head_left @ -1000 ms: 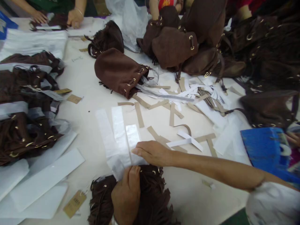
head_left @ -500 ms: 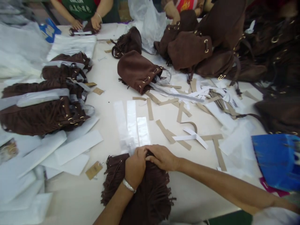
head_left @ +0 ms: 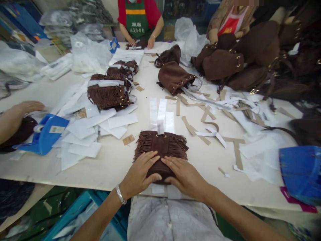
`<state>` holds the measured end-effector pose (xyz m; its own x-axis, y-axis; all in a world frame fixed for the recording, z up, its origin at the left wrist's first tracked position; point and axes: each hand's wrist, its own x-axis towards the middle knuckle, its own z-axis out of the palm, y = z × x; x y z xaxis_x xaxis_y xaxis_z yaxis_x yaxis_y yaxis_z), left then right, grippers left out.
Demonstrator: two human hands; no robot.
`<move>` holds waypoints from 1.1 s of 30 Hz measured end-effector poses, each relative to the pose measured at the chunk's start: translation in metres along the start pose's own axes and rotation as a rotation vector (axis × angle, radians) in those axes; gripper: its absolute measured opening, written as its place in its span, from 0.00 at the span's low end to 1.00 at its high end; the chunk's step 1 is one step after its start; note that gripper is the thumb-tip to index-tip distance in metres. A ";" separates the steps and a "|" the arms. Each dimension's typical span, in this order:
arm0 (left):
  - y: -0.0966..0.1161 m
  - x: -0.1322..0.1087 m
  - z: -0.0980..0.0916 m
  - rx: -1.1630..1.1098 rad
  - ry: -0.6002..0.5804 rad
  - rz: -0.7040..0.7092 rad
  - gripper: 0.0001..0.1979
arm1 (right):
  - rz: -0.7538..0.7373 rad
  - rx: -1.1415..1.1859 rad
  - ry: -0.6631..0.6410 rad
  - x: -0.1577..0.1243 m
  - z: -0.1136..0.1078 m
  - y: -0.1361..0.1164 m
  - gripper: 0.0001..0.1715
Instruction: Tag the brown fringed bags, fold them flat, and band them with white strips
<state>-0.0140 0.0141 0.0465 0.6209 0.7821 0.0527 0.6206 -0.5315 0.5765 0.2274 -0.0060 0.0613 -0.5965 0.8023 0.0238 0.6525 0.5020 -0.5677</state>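
Note:
A brown fringed bag (head_left: 160,144) lies flat on the table in front of me, its gold eyelets toward the far side. My left hand (head_left: 141,172) rests on its near left part, fingers stretched out. On the near right part lies my right hand (head_left: 184,174), also with fingers extended. Neither hand grips anything. White paper strips (head_left: 162,115) stick out beyond the bag's far edge, and one end overlaps it. More white paper shows under the near edge. A tan tag (head_left: 128,140) lies just left of the bag.
Wrapped fringed bags (head_left: 107,92) and white sheets (head_left: 85,134) lie left. Brown bags (head_left: 223,63) are heaped at the far right; cardboard strips (head_left: 207,113) are scattered nearer. Blue tape dispensers (head_left: 47,134) stand on both sides. Co-workers' hands (head_left: 151,42) are across and at left.
My hands have gone from pinching at the bag's upper edge to lying flat on its near part. The bag now lies flat, and the view has swung left and up.

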 end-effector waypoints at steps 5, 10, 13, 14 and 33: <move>-0.007 -0.016 0.019 0.105 0.148 -0.023 0.24 | 0.025 0.003 0.077 -0.003 0.011 0.016 0.30; 0.017 -0.010 0.011 0.055 0.357 -0.053 0.23 | 0.016 0.041 0.215 0.002 -0.017 0.014 0.27; 0.024 -0.004 0.017 0.018 0.410 -0.012 0.25 | 0.010 0.020 0.276 -0.002 -0.022 0.023 0.28; 0.023 -0.002 0.023 0.019 0.402 0.007 0.26 | -0.003 0.011 0.274 -0.005 -0.019 0.029 0.28; 0.033 -0.035 0.112 0.427 0.226 0.059 0.20 | 0.011 0.048 0.336 -0.012 -0.005 0.074 0.29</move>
<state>0.0383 -0.0674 -0.0272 0.5712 0.7723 0.2780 0.7576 -0.6264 0.1833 0.2851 0.0229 0.0234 -0.3967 0.8732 0.2830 0.6303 0.4832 -0.6077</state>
